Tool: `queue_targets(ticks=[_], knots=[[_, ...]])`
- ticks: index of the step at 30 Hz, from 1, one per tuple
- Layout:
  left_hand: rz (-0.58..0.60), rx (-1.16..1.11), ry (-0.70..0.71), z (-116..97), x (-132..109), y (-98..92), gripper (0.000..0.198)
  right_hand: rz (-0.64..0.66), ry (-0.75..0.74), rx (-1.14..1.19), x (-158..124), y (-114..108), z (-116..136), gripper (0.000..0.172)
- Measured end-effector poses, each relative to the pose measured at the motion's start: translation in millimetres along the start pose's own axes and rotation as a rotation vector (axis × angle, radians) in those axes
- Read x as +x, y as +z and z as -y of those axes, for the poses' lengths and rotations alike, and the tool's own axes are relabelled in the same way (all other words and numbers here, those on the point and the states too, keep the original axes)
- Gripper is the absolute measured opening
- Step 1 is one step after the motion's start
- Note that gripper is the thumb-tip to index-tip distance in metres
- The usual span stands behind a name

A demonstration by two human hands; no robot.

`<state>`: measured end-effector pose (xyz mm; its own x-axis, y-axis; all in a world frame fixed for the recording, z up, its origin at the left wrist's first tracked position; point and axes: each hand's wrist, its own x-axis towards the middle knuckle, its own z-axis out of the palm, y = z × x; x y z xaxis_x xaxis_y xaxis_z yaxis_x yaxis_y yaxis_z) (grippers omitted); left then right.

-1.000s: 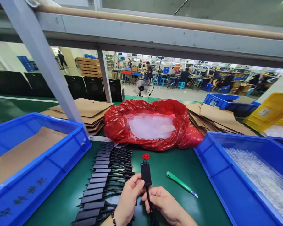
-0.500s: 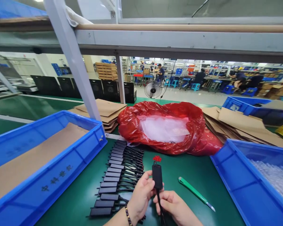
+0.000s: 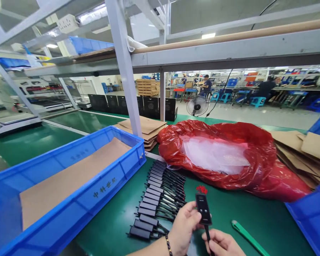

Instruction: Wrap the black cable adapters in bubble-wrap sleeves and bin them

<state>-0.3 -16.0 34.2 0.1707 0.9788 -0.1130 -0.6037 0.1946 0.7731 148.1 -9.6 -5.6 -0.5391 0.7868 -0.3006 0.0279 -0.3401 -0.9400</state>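
My left hand (image 3: 188,222), with a beaded bracelet at the wrist, pinches a small black electronic module (image 3: 203,209) by its side. The module's face, with pale markings and two small light squares, is turned toward me. Just below it, my right hand (image 3: 221,241) grips the module's black cable (image 3: 208,234). Left of my hands, a row of similar black modules (image 3: 149,203) lies on the green table, their cables pointing right. A small heap of red bits (image 3: 202,189) lies right behind the held module. To the right is a green utility knife (image 3: 249,236), partly cut off by the frame.
A red plastic bag (image 3: 258,142) holding translucent white pouches (image 3: 216,154) stands behind my hands. A blue bin (image 3: 104,192) lined with cardboard is at left, another blue bin (image 3: 306,213) at right. Cardboard stacks (image 3: 146,126) flank the bag. A shelf post (image 3: 126,71) rises at left.
The view has swung left, so things sit further right in the picture. The module has been turned from its plain side to its marked face, still held in both hands.
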Motion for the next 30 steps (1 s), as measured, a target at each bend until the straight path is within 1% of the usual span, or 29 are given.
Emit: queue_targets(ticks=[2,4,8,12,16,22,26,30], knots=[[-0.044,0.024,-0.023,-1,-1,1.7,0.038,0.020,-0.007,0.020,-2,4,1,0.058],[-0.064,0.061,-0.046,-1,-2,2.6,0.034,0.027,-0.031,0.039,-5,9,3,0.054],[-0.075,0.143,-0.076,0,-1,-0.6,0.033,-0.009,-0.069,0.081,-9,17,11,0.043],[-0.081,0.223,-0.050,1,3,-5.7,0.028,-0.011,-0.116,0.118,-9,18,16,0.041],[-0.081,0.254,-0.034,-1,5,-6.4,0.033,0.003,-0.139,0.126,-8,17,16,0.042],[-0.135,0.267,-0.097,-2,6,-1.7,0.048,0.006,-0.129,0.126,-6,15,11,0.044],[-0.157,0.282,-0.106,-2,7,-0.9,0.051,0.035,-0.108,0.104,-6,15,11,0.048],[-0.149,0.280,-0.123,-1,6,-3.2,0.053,0.036,-0.076,0.112,-5,15,10,0.048]])
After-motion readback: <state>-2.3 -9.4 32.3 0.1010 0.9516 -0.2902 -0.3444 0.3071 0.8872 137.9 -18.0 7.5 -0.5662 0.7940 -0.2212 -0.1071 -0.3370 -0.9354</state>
